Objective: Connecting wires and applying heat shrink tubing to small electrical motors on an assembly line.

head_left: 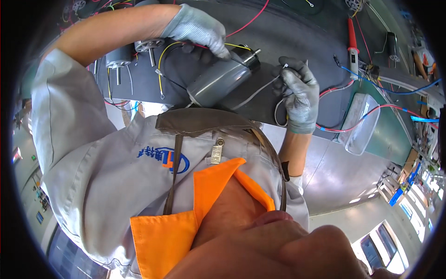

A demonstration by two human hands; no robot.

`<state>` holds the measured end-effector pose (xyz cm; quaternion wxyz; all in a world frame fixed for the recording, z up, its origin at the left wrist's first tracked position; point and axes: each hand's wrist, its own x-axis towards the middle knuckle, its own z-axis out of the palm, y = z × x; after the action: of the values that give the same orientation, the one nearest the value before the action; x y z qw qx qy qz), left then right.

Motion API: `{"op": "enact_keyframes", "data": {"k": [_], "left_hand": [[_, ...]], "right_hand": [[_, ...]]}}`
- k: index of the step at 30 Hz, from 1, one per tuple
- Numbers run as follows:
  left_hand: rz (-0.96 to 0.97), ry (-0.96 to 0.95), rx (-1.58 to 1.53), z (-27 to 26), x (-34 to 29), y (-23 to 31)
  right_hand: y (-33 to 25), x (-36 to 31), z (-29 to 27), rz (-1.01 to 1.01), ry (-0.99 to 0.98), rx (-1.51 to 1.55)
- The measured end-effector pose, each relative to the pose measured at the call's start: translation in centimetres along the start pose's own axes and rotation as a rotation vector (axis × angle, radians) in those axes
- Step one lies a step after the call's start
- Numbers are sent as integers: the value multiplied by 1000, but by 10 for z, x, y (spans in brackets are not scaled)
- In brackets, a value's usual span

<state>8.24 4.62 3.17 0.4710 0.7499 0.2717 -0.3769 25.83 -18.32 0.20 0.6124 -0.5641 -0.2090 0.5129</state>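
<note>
One motor (219, 83), grey and cylindrical with a black end cap, lying aslant on a dark work mat (265, 37) in front of the wearer's chest; a bright shaft stub projects from the capped end. One left hand (200, 33), in a pale grey ribbed glove, at the capped end, its thumb and forefinger bent down beside the wires there; whether these are pinched cannot be told. One right hand (299, 90), gloved alike, apart from the left and to the right of the motor, thumb and forefinger closed on the white tip of a thin pale lead (260, 89), which slants down toward the motor's side. One yellow wire (160, 69), curving to the left of the motor; one dark wire near it, ending in a ring terminal (162, 96). Two further motors at the left, grey-bodied, shafts toward the wearer: one nearer (118, 57), one beside it (148, 45). One red-and-white handheld probe (353, 44), right of the right hand. One translucent plastic tray (361, 123), oblong, at the mat's right, crossed by a red cable (367, 115).
</note>
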Motion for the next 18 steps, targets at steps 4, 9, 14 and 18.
{"op": "enact_keyframes", "data": {"k": [4,9,14,18], "left_hand": [[-79,-96,-144,-11,3,-3],[151,-294,-490,-13,-1,-5],[-93,100,-305,11,-11,-9],[108,365,-637,42,0,-18]], "right_hand": [[29,0,37,25,-125,344],[72,-8,63,-698,160,-427],[81,-2,54,-1042,48,-982],[70,-1,63,-951,85,-958]]}}
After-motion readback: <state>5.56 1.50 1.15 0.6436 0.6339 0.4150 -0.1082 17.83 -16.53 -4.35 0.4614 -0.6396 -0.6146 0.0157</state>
